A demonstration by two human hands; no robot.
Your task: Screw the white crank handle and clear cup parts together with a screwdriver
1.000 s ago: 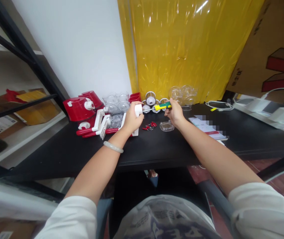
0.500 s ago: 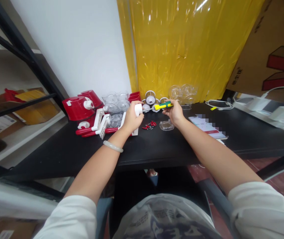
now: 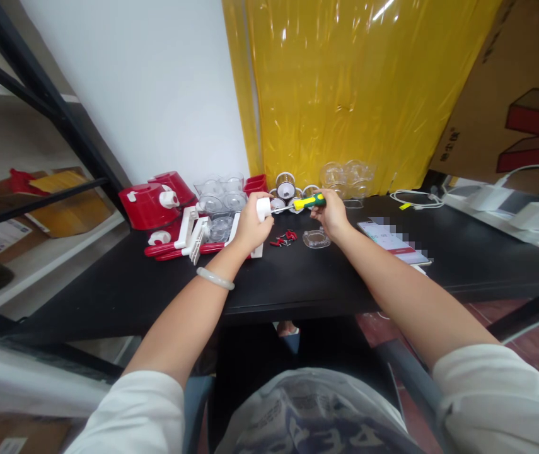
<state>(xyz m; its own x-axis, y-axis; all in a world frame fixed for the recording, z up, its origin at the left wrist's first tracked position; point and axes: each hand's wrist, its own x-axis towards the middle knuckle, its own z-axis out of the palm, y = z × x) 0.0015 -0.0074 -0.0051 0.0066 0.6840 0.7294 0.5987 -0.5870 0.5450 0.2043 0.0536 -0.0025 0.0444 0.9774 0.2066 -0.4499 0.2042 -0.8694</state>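
My left hand (image 3: 250, 224) is closed around a small white cylindrical part (image 3: 263, 208). In my right hand (image 3: 334, 214) is a screwdriver (image 3: 309, 202) with a yellow and green handle. Its metal shaft points left and meets the white part's right side; the exact contact of the tip is too small to make out. Below them on the table lie small red pieces with screws (image 3: 290, 236). A clear plastic disc (image 3: 316, 238) rests just right of those. White frames with red handles (image 3: 188, 249) lie to the left of my left hand.
Red housings (image 3: 144, 205) stand at the back left, beside clear cups (image 3: 222, 192). White-rimmed cylinders (image 3: 285, 184) and more clear plastic parts (image 3: 352, 180) are along the yellow sheet (image 3: 368, 94). A phone (image 3: 394, 241) and a power strip (image 3: 500, 214) lie on the right.
Both hands hold almost the same place, with the screwdriver still against the white part. The screwdriver handle looks slightly turned in my right hand.
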